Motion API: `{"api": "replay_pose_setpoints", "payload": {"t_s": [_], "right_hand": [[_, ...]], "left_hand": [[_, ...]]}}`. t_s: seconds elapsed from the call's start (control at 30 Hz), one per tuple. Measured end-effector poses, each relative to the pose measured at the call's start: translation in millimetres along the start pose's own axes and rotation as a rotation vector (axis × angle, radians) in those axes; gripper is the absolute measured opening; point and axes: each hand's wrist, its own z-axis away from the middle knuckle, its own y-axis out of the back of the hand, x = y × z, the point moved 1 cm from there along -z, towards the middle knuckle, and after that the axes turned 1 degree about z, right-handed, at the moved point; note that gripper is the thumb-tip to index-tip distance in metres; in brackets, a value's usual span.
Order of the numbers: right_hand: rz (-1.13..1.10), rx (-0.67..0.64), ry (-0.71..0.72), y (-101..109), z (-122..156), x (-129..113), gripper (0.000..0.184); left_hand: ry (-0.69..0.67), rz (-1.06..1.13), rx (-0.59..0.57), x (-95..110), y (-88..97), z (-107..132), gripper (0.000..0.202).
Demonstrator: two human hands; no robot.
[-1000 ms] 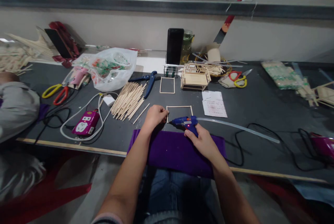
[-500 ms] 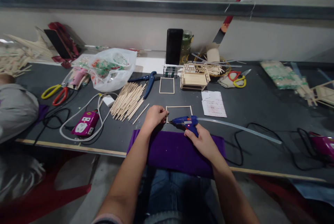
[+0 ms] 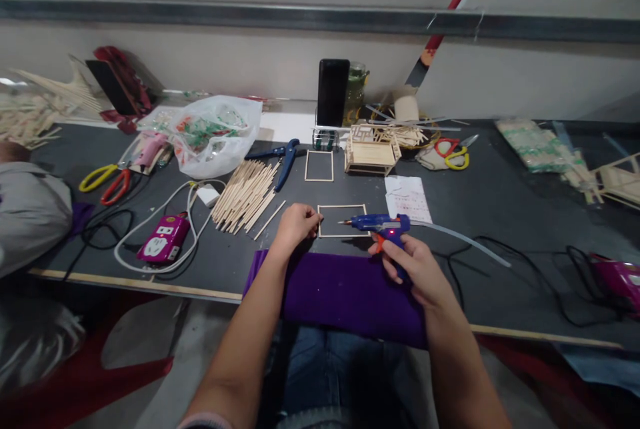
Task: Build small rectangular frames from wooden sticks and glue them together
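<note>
My right hand (image 3: 407,259) grips a blue hot glue gun (image 3: 380,223) with an orange trigger, a lit red light and a long clear glue stick (image 3: 460,239) trailing from its back. Its nozzle points left, over a rectangular frame of thin wooden sticks (image 3: 342,206) lying on the dark table. At that frame's left side, the closed fingers of my left hand (image 3: 299,223) pinch the stick edge. Behind it lies a second, smaller stick frame (image 3: 319,180). A loose stick (image 3: 270,220) and a pile of sticks (image 3: 245,195) lie left of my left hand.
A purple cloth (image 3: 340,295) covers the table's front edge. Farther back are a blue cutter (image 3: 287,165), a plastic bag (image 3: 215,135), a small wooden model (image 3: 371,155), a phone (image 3: 333,92), scissors (image 3: 456,154) and paper (image 3: 407,199). A magenta power strip (image 3: 164,239) and another person's sleeve (image 3: 33,212) are left.
My right hand has drawn the glue gun rightward, away from the frame's lower left corner, and turned it more level. My left hand stays at the frame's left side.
</note>
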Motion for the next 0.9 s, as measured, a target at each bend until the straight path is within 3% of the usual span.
{"api": "replay_pose_setpoints", "payload": {"t_s": [0.2, 0.37, 0.5, 0.57, 0.67, 0.77, 0.83, 0.9], "right_hand": [[-0.223, 0.295, 0.046, 49.4, -8.5, -12.5, 0.036], [-0.188, 0.439, 0.051, 89.8, -32.8, -7.3, 0.042], [-0.017, 0.534, 0.023, 99.3, -49.1, 2.4, 0.046], [0.261, 0.610, -0.018, 98.5, -49.5, 5.3, 0.042], [0.866, 0.769, -0.079, 92.1, -40.1, 2.0, 0.039], [1.206, 0.895, 0.081, 73.5, -32.4, -11.1, 0.037], [1.215, 0.776, 0.312, 50.0, -37.2, -21.7, 0.029], [1.189, 0.533, 0.526, 18.8, -50.5, -30.8, 0.023]], "left_hand": [[-0.027, -0.049, 0.016, -4.1, -0.2, -2.0, 0.026], [-0.013, -0.040, 0.010, -6.4, 0.3, -4.9, 0.025], [-0.010, -0.022, 0.015, -3.4, 1.5, -3.6, 0.024], [-0.007, -0.020, 0.017, -1.8, 1.9, -2.5, 0.024], [-0.003, -0.037, 0.021, -0.8, 1.9, -1.4, 0.024], [-0.001, -0.058, 0.027, -1.2, 1.7, -1.4, 0.024], [-0.008, -0.068, 0.029, -1.4, 1.7, -1.4, 0.023], [-0.014, -0.076, 0.031, -1.7, 1.8, -1.3, 0.023]]}}
